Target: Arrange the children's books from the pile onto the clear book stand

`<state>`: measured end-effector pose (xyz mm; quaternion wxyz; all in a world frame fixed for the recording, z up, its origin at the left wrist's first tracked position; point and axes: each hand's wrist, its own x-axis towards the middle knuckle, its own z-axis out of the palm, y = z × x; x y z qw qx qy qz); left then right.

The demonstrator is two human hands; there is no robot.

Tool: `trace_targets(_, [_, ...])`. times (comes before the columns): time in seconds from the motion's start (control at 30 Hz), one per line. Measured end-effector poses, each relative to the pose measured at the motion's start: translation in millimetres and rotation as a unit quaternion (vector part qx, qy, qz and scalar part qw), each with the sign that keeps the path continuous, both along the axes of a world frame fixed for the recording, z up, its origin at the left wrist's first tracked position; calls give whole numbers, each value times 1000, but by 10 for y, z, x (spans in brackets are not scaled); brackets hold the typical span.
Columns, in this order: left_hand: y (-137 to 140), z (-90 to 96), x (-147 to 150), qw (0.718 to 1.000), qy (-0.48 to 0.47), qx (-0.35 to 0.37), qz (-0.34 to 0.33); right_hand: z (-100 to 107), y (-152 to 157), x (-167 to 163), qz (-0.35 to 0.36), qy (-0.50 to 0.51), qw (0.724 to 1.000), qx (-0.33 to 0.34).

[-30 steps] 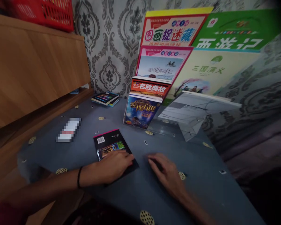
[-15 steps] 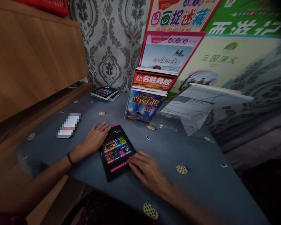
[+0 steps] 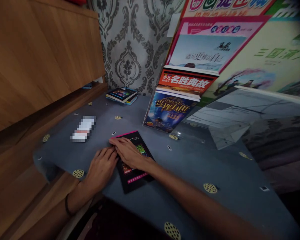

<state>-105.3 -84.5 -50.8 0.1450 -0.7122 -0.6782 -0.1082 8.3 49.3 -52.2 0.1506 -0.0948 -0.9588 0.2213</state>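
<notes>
A black book [image 3: 137, 181] with a pink strip and small coloured pictures lies flat on the table in front of me. My right hand [image 3: 130, 152] reaches across it, palm down, its stretched fingers lying over the upper left edge. Beside that same edge rests my left hand [image 3: 102, 166], slightly bent, with its fingertips touching or just under the right hand's fingers. It wears a dark band at the wrist. Both hands look open, neither wrapped round anything. Much of the cover's left and middle is hidden under the right hand and forearm.
A blurred-out phone [image 3: 83, 129] lies to the left. Several stacked books [image 3: 122, 95] sit at the back by the wall. A clear rack holds upright books, a blue one [image 3: 168, 111] lowest, with a white tilted stand [image 3: 250, 106] at right. A wooden cabinet [image 3: 45, 60] borders the left.
My right hand has moved left from the book's right edge across the cover to its left edge. My left hand has slid down towards me, off the cover's upper part. The view has shifted.
</notes>
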Motion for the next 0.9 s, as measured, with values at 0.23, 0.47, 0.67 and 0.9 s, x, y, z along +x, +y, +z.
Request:
trace_targets(0.23, [24,64,19,1000,5,-21,5,-90,235,196,-97,-18,994,47])
trace_targets(0.47, [6,47,35,999,-10,-38,14,-168,371,398,-192,-5,979,72])
trace_targets(0.67, [26,116,-27,998,-33,-56,5,-124,599,618,-130,24,987,-88])
trace_targets(0.9, [578,131,-67,994,-12,-78,-78,-1,688,782,-126,80,957,-247])
